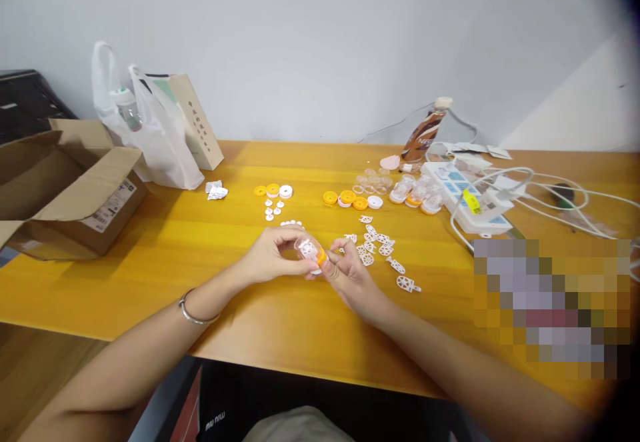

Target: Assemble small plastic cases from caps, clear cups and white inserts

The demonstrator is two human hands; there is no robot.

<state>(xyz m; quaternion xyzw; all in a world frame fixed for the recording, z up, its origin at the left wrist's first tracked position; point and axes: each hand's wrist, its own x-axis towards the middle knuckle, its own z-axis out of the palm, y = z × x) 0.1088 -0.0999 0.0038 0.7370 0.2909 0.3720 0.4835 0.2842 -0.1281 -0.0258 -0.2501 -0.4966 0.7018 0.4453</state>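
Note:
Above the front middle of the table, both hands hold a small clear-domed plastic toy [309, 250] with an orange and white base and a white part inside. My left hand [270, 255] wraps its fingers round the clear dome. My right hand [356, 283] pinches the orange base end between thumb and fingers. Just right of the hands lie several white plastic wheel-shaped pieces [370, 247]. Several small white knobs [292, 224] sit behind my left hand, partly hidden by it.
Orange and white round caps [359, 203], clear rings [373, 182] and domed toys [417, 192] stand farther back. At right are a power strip [470, 199], cables and a brown bottle [425, 132]. An open cardboard box [75, 202] and a white plastic bag [160, 139] are at left.

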